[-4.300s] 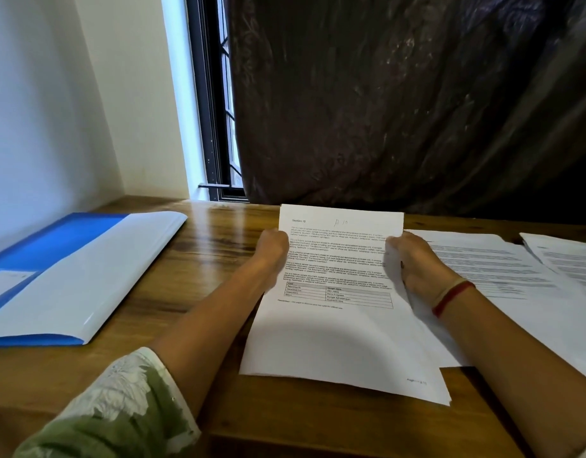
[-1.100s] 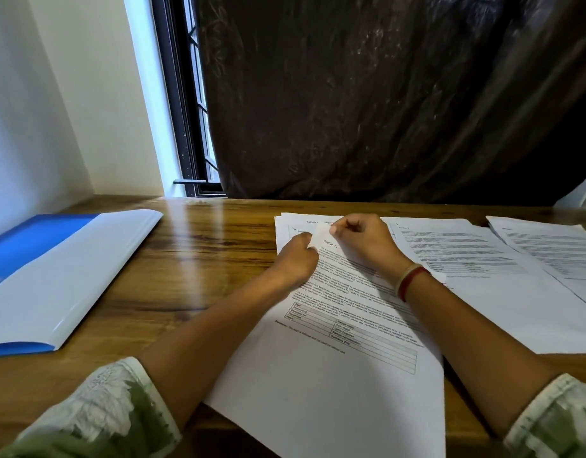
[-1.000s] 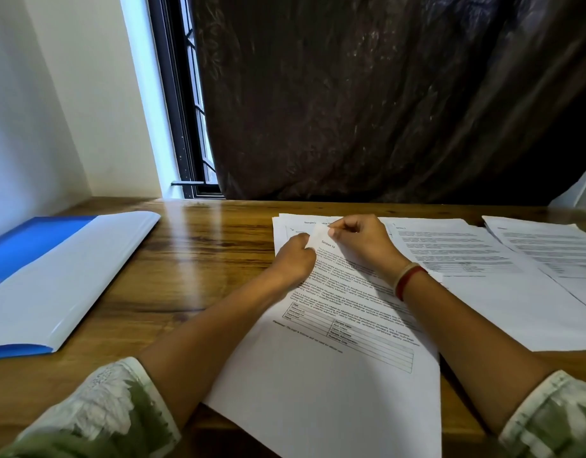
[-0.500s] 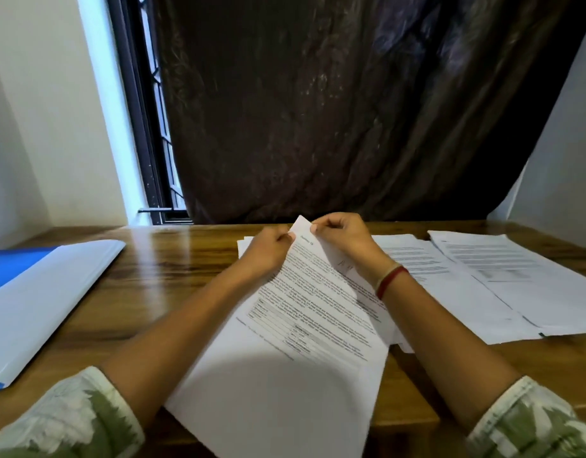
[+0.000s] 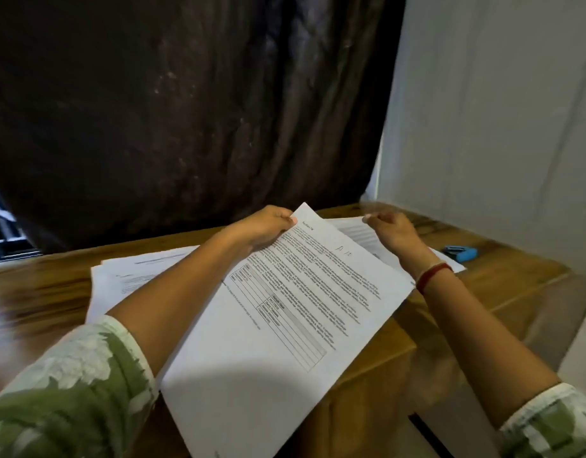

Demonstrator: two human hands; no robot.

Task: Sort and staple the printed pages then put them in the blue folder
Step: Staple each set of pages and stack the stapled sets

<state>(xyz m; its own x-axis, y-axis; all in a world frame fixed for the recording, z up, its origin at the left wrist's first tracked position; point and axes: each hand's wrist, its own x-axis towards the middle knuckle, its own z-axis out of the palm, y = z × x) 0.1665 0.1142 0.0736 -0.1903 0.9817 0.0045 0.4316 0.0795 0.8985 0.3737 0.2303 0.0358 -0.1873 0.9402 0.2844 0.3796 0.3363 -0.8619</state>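
Two hands beside the stapler (image 5: 460, 253): my left hand (image 5: 268, 226) pinches the pages (image 5: 301, 292); right hand (image 5: 392, 231), hold unclear; corners should sit flush before stapling.

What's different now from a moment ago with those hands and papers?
The right-hand grip has let go of the printed white page and moved right, toward the blue stapler. The view swung right, hiding the blue folder. The left-hand grip still pinches the page's top corner.

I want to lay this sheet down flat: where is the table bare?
Bare wood shows on the table right of the held sheet, nearer than the blue stapler, and at the far left, beside the loose pages. The middle is crowded with paper.
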